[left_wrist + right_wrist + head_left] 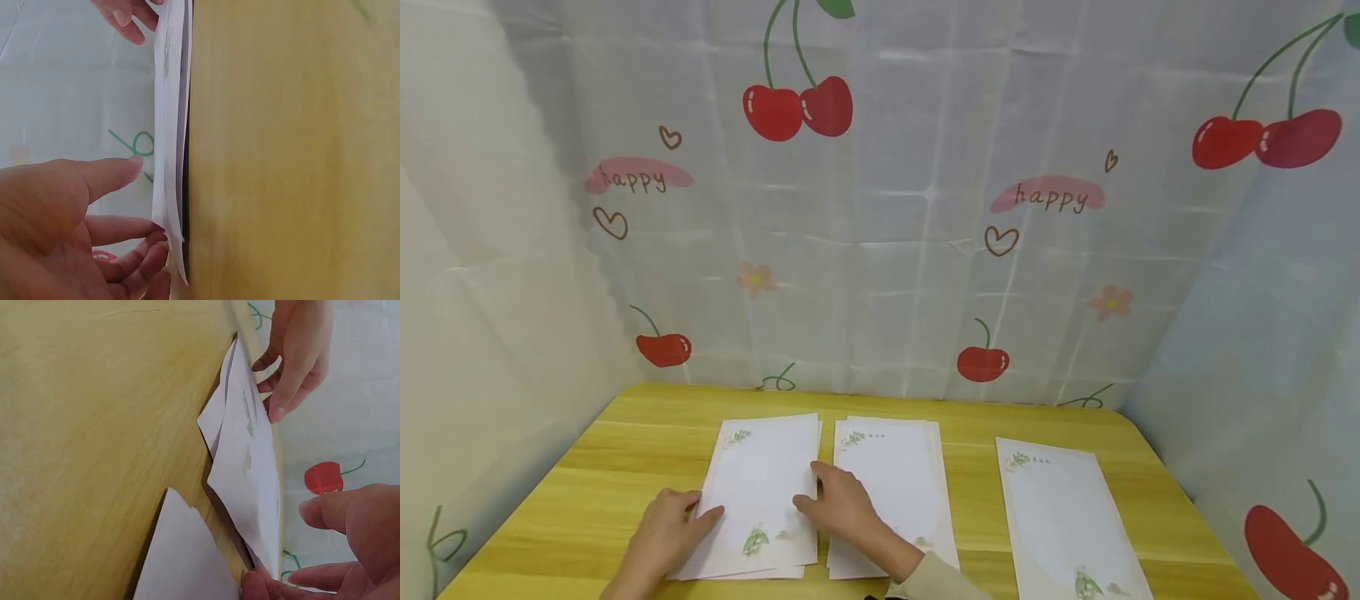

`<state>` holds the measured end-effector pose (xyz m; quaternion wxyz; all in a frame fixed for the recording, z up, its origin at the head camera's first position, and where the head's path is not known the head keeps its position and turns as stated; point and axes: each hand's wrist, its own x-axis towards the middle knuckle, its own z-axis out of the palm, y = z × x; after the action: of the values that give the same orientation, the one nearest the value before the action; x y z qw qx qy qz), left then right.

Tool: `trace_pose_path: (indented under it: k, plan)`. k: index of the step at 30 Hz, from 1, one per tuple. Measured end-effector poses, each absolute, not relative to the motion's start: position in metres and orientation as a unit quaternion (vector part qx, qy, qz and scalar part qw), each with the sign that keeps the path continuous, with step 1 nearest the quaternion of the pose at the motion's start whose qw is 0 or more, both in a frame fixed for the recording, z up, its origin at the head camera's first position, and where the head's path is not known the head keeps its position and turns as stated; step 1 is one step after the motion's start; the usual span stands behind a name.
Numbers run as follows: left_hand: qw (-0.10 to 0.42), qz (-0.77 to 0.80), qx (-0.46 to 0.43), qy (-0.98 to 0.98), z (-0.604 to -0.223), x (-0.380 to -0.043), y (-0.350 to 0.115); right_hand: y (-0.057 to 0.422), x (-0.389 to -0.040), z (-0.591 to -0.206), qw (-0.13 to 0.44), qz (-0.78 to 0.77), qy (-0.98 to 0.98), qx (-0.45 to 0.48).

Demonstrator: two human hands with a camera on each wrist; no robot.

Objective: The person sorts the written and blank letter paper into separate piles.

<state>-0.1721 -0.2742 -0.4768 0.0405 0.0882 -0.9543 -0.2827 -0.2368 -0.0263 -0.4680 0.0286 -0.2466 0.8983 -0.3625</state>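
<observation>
A small stack of white stationery sheets (760,479) with green printed leaves lies on the left of the table, its lower sheets sticking out at the near and right edges. My left hand (662,533) is at the stack's left edge; the left wrist view has its fingertips (159,234) touching that edge while the thumb stands apart from the paper. On the opposite side, my right hand (846,508) touches the right edge with its fingers, its thumb raised off the sheet. Behind this hand lies a second stack of matching sheets (895,467), partly hidden by the wrist.
Farther right, another matching sheet (1063,517) lies slightly turned. All rest on a yellow wood-grain table (977,483). White curtains (880,200) with cherry prints surround the table at the back and sides.
</observation>
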Motion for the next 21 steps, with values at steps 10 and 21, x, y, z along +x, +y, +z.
trace_pose_path:
  k: [10,21]
  plan:
    - [0.058,-0.268,0.065,-0.96,-0.478,-0.174,-0.274,-0.015,-0.235,-0.461,0.053,-0.356,0.897,-0.255]
    - [0.072,-0.344,0.014,-0.936,-0.463,-0.184,-0.219,0.077,-0.239,-0.453,-0.025,-0.33,0.92,-0.21]
